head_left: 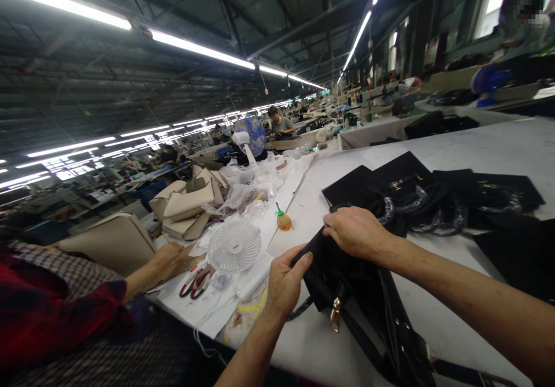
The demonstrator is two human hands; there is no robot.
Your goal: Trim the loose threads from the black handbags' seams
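Observation:
A black handbag [368,300] lies on the white table in front of me, with a gold zipper pull [335,315] hanging at its near side. My left hand [286,280] pinches the bag's left edge between thumb and fingers. On the upper edge, my right hand [355,231] is closed, its fingertips gripping the black material. Straps and gold fittings trail from the bag toward the lower right. Just beyond my hands stands a small round bottle [284,220] with a green nozzle and amber liquid.
Black bags with plastic-wrapped handles [403,188] lie at the right. Left of my hands are a white fan [235,246], red-handled scissors [197,280] and crumpled plastic [247,188]. A co-worker's hand [167,260] is beside a beige bag piece [108,242]; more beige bags [186,202] sit behind.

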